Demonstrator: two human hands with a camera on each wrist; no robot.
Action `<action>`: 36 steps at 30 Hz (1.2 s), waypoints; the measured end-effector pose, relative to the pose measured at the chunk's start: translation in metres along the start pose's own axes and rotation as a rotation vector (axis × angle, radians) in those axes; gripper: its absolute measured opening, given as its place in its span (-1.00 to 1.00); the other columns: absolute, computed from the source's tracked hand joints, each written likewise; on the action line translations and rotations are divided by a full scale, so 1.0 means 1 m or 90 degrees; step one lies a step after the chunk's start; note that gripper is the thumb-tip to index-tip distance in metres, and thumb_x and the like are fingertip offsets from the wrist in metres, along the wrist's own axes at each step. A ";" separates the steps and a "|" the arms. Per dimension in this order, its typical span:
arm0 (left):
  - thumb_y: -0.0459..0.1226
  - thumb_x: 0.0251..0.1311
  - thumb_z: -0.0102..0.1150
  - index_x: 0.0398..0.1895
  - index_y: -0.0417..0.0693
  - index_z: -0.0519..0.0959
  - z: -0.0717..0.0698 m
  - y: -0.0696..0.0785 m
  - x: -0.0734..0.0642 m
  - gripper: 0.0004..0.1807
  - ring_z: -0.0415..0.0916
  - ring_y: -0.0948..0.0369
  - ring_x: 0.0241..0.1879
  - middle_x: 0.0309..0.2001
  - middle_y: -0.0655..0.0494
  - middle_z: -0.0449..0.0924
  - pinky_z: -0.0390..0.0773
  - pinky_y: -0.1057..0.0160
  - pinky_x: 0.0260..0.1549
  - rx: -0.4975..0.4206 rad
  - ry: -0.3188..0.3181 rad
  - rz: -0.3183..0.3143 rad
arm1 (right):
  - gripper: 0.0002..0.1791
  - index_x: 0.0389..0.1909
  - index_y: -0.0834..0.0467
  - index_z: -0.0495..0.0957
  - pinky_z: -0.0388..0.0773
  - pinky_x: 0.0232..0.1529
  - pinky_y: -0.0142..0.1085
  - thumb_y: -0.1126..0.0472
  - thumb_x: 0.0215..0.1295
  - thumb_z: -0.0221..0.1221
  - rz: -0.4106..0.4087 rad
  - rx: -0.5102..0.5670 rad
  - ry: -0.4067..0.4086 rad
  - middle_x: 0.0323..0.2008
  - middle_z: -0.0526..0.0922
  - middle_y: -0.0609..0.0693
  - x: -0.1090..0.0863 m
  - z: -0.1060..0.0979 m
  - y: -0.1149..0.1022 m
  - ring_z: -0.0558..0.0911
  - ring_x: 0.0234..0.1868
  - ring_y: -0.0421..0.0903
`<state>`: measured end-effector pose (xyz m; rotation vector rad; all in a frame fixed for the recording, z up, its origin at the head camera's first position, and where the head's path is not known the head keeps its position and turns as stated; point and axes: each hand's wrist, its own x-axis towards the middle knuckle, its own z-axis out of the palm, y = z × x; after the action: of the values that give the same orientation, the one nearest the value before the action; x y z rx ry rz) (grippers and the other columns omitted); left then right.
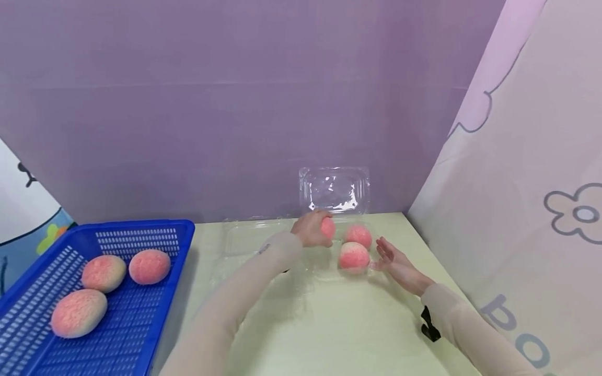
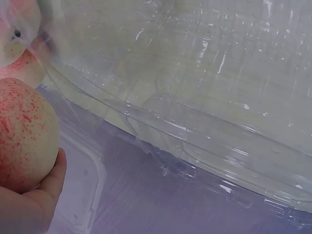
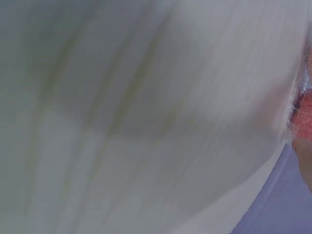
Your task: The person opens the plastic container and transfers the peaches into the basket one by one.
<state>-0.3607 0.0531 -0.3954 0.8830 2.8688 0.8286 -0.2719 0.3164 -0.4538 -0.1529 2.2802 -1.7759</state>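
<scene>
My left hand grips a pink-and-cream peach over the left half of a clear plastic box. In the left wrist view, the fingers curl under this red-speckled peach. Two more peaches, one behind and one in front, sit in the box's right half. Close to their right side is my right hand, its fingers extended and holding nothing. The box's clear lid stands upright at the back. At the right wrist view's edge, a fingertip shows beside a peach.
A blue plastic basket stands at the left with three peaches inside. Other clear plastic containers lie on the pale table left of the box. A purple backdrop rises behind, and a printed pale cloth borders the right.
</scene>
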 end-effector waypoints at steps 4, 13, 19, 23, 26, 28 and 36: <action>-0.17 -0.32 0.44 0.22 0.12 0.35 -0.003 0.006 -0.007 -0.14 0.30 0.09 0.22 0.27 0.15 0.30 0.40 0.09 0.09 -0.027 -0.027 -0.021 | 0.04 0.39 0.20 -0.49 -0.23 0.35 0.10 0.29 0.20 0.14 0.003 -0.002 0.003 0.44 -0.39 0.14 -0.003 -0.002 0.002 -0.32 0.43 0.15; -0.23 -0.31 0.44 0.18 0.13 0.39 -0.021 0.011 -0.027 -0.20 0.46 0.18 -0.14 -0.03 0.13 0.52 0.51 0.26 -0.25 -0.141 -0.037 -0.066 | 0.04 0.39 0.23 -0.50 -0.26 0.36 0.08 0.28 0.21 0.13 0.009 0.011 0.001 0.43 -0.41 0.16 -0.006 -0.001 0.009 -0.33 0.43 0.15; -0.27 -0.33 0.46 0.13 0.11 0.42 -0.034 0.004 -0.031 -0.23 0.47 0.15 -0.18 -0.13 0.09 0.53 0.54 0.26 -0.32 -0.214 -0.033 -0.084 | 0.04 0.39 0.20 -0.50 -0.21 0.35 0.08 0.23 0.22 0.13 0.002 -0.006 -0.002 0.44 -0.40 0.13 -0.004 0.000 0.006 -0.32 0.43 0.14; -0.26 -0.35 0.47 0.10 0.10 0.45 -0.042 0.003 -0.036 -0.25 0.46 0.16 -0.16 -0.10 0.10 0.53 0.53 0.25 -0.28 -0.199 -0.019 -0.075 | 0.05 0.40 0.18 -0.48 -0.18 0.35 0.08 0.19 0.21 0.15 -0.002 -0.026 -0.002 0.45 -0.37 0.12 0.000 -0.001 0.003 -0.29 0.44 0.12; -0.24 -0.35 0.46 0.09 0.12 0.46 -0.044 0.002 -0.040 -0.27 0.46 0.18 -0.14 -0.06 0.14 0.52 0.53 0.26 -0.27 -0.181 -0.022 -0.059 | 0.06 0.40 0.18 -0.48 -0.19 0.35 0.07 0.21 0.19 0.16 0.004 -0.018 0.000 0.45 -0.38 0.10 0.002 -0.003 0.001 -0.30 0.44 0.10; -0.23 -0.34 0.46 0.09 0.13 0.46 -0.044 0.001 -0.042 -0.27 0.46 0.18 -0.13 -0.03 0.15 0.52 0.53 0.26 -0.26 -0.169 -0.027 -0.042 | 0.06 0.40 0.18 -0.48 -0.20 0.36 0.07 0.22 0.19 0.16 0.008 -0.012 0.007 0.45 -0.38 0.09 0.001 -0.003 0.000 -0.31 0.44 0.09; -0.22 -0.35 0.45 0.07 0.06 0.47 -0.046 -0.007 -0.059 -0.29 0.44 0.20 -0.12 -0.01 0.17 0.51 0.50 0.25 -0.21 -0.111 -0.036 0.011 | 0.05 0.39 0.20 -0.50 -0.24 0.36 0.08 0.28 0.20 0.14 -0.001 0.003 -0.010 0.44 -0.41 0.12 0.001 0.000 0.001 -0.33 0.43 0.12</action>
<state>-0.3229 -0.0050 -0.3671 0.8969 2.6933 1.0200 -0.2730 0.3164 -0.4545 -0.1659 2.2661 -1.7742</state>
